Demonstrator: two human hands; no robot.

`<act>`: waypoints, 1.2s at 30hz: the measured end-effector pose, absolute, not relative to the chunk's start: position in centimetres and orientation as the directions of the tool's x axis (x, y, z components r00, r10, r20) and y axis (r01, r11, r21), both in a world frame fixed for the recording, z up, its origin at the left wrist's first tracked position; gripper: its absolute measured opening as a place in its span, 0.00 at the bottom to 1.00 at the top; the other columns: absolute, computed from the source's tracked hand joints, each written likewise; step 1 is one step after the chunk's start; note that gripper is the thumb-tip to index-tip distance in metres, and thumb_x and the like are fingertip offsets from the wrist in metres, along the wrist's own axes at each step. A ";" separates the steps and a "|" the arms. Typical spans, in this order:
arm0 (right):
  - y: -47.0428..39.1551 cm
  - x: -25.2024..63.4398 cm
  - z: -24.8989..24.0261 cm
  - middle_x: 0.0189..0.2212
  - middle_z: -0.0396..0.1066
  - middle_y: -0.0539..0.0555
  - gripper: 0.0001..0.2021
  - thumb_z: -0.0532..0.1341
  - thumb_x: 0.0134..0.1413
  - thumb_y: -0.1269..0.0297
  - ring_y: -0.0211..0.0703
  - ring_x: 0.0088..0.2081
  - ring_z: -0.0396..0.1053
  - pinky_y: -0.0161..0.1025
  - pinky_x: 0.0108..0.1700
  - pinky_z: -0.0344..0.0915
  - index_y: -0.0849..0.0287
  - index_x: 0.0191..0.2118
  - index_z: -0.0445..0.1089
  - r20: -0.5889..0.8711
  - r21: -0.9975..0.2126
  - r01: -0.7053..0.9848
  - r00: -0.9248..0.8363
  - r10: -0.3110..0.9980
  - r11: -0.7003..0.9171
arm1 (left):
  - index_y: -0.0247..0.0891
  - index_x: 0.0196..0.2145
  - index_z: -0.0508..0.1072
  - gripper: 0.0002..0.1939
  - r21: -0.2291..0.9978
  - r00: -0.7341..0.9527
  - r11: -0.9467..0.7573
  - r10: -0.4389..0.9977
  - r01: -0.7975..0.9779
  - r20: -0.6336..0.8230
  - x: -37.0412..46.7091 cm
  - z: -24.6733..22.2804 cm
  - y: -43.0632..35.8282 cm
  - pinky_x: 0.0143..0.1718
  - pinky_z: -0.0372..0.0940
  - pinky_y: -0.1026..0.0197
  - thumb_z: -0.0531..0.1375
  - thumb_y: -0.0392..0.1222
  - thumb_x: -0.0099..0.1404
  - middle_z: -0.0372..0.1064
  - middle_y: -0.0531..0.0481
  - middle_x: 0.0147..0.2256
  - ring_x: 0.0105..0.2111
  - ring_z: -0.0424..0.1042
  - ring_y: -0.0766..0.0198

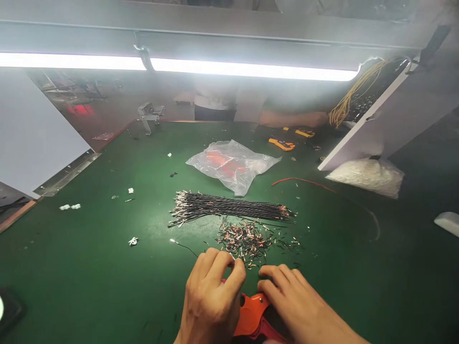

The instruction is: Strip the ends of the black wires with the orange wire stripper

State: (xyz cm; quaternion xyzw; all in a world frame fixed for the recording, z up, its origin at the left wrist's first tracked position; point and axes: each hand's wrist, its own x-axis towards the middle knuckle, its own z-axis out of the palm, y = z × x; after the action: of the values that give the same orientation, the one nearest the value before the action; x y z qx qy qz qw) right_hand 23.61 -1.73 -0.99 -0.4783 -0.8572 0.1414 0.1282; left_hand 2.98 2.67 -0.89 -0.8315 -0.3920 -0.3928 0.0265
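My left hand (213, 289) is closed near the front of the table, thumb and index finger pinched together. A thin black wire (186, 246) with a silvery terminal at its free end runs out from under its fingers to the left. Below and between my hands is an orange-red hand tool (251, 315), which looks like a wire stripper; my left hand partly covers it. My right hand (290, 296) is curled beside the tool, its thumb and index fingertips close together at the tool's upper edge. Whatever lies between those fingertips is hidden.
Beyond my hands lie a heap of cut wire scraps (247, 241) and a bundle of black wires (229, 206). Farther back are a clear plastic bag (233, 165), yellow tools (282, 144) and a red wire (304, 180). A lamp (251, 68) hangs above.
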 end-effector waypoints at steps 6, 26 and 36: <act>1.4 23.1 1.9 0.41 0.77 0.57 0.13 0.54 0.62 0.62 0.51 0.44 0.74 0.51 0.49 0.68 0.58 0.49 0.69 -0.047 -0.852 0.523 -0.109 0.993 0.017 | 0.36 0.39 0.72 0.12 0.251 0.445 -0.721 0.623 0.646 0.643 3.6 -1.1 2.4 0.31 0.64 0.62 0.57 0.23 0.63 0.70 0.49 0.30 0.30 0.64 0.63; 0.7 21.8 -2.2 0.21 0.65 0.47 0.09 0.53 0.55 0.78 0.39 0.24 0.60 0.40 0.34 0.54 0.58 0.28 0.63 0.413 -0.499 0.756 -0.221 0.883 0.423 | 0.37 0.34 0.72 0.10 0.264 0.468 -0.713 0.648 0.649 0.600 4.6 -2.0 1.9 0.27 0.59 0.64 0.54 0.26 0.65 0.66 0.48 0.30 0.29 0.62 0.61; 1.0 21.1 -3.1 0.19 0.64 0.48 0.12 0.54 0.53 0.79 0.40 0.24 0.59 0.41 0.32 0.51 0.57 0.24 0.62 0.559 -0.435 0.815 -0.089 0.824 0.383 | 0.38 0.25 0.67 0.13 0.167 0.482 -0.684 0.645 0.710 0.593 5.4 -2.8 1.5 0.28 0.54 0.58 0.55 0.25 0.64 0.63 0.49 0.25 0.27 0.60 0.60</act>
State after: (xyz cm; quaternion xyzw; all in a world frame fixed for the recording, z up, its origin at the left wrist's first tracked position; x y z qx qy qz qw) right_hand 21.07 0.95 -3.14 -0.5555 -0.7378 0.0060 0.3835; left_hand 5.45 1.53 -2.81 -0.8594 -0.3943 -0.3215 0.0506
